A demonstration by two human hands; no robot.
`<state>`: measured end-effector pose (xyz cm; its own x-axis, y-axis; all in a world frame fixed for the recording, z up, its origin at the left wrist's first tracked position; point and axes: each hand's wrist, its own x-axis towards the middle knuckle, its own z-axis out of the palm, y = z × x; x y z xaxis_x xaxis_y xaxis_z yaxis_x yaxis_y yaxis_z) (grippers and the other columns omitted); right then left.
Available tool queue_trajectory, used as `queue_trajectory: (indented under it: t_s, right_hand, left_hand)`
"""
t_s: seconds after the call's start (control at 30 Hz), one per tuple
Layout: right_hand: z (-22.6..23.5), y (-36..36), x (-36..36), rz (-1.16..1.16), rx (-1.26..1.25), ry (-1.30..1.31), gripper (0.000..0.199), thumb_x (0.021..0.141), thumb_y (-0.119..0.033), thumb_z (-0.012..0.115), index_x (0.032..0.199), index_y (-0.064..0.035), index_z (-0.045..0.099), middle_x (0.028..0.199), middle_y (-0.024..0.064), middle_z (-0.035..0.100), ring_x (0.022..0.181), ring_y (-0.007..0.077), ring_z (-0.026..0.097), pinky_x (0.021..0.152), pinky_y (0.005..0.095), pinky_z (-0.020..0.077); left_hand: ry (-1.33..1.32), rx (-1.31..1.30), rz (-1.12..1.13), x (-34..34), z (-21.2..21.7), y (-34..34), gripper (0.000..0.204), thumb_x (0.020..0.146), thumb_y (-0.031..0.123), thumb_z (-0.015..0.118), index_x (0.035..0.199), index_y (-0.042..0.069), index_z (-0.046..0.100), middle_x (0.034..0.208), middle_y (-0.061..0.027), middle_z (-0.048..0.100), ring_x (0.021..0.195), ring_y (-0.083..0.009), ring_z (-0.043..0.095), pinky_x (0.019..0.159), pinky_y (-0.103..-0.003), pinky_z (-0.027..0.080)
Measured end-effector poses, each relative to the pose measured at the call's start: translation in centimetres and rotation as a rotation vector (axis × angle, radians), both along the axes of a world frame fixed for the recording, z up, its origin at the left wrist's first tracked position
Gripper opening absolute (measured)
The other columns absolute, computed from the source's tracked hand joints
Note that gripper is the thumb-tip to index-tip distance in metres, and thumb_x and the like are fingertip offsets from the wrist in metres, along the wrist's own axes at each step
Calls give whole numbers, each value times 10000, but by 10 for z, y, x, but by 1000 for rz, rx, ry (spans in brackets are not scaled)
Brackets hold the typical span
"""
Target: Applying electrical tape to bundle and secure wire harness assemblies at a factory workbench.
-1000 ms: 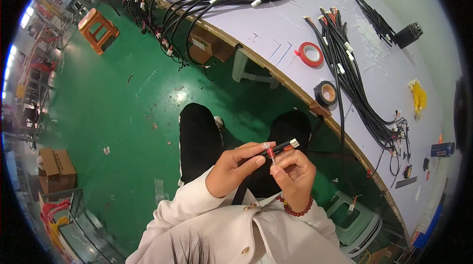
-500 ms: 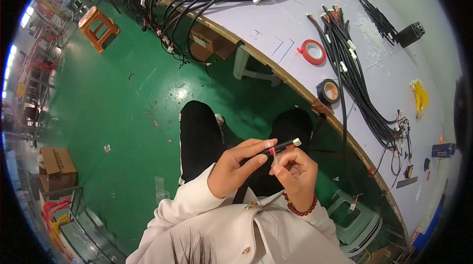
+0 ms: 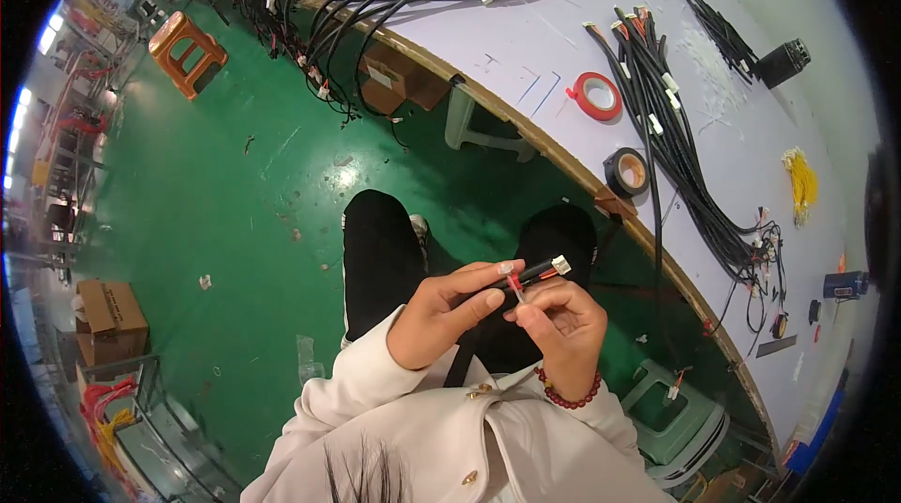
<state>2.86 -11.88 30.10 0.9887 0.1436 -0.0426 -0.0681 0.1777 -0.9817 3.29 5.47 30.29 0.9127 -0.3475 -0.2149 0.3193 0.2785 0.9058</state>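
**Fingers stay pinched on the cable end; almost nothing has moved**

Fingers of the left hand [image 3: 441, 315] are closed around a short black cable [image 3: 530, 274], thumb and forefinger pinching it just left of its white connector [image 3: 561, 265]. Compared with the views half a second and a second ago, that grip sits in the same place above the lap, with the cable tilted up to the right as before. Just right of the cable, the right hand [image 3: 561, 329] is also closed, its fingertips nipping a thin red-and-white piece [image 3: 515, 285] that hangs under the cable. That piece looks the same length and angle as earlier, so the work on the cable end reads as held mid-step, not advanced. Farther right of the cable, on the pale bench [image 3: 526, 53], lie a black tape roll [image 3: 626, 172], a red tape roll [image 3: 598, 96] and a long cable bundle [image 3: 685, 165], none of them touched or shifted.
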Motion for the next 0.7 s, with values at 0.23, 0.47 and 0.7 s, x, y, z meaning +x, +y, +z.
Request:
queue_trajectory:
  t_s: [0.23, 0.47, 0.7]
  right_hand:
    - [2, 2, 0, -19, -39, -66, 67, 795, 32, 605, 783, 24, 540, 787, 96, 563, 713, 151, 580, 682, 277, 519]
    - [3, 4, -3, -63, -91, -49, 99, 802, 12, 635, 777, 19, 540, 773, 92, 579, 657, 122, 582, 622, 235, 495]
    - [-17, 14, -2, -395, -156, -73, 192, 740, -25, 749, 721, -14, 558, 601, -5, 523, 515, 39, 460, 472, 180, 364]
  left_hand:
    - [-193, 90, 19, 0, -4, -3, 347, 914, 86, 533, 1246, -13, 513, 1159, -118, 560, 1043, -156, 518, 915, -262, 392]
    - [-275, 154, 51, -3, -4, -6, 326, 894, 43, 542, 1218, 9, 550, 1115, -117, 575, 1031, -178, 532, 884, -268, 403]
    - [-402, 282, 96, -9, -9, -20, 279, 879, 18, 538, 1152, -13, 585, 1113, -154, 586, 1008, -218, 562, 863, -297, 436]
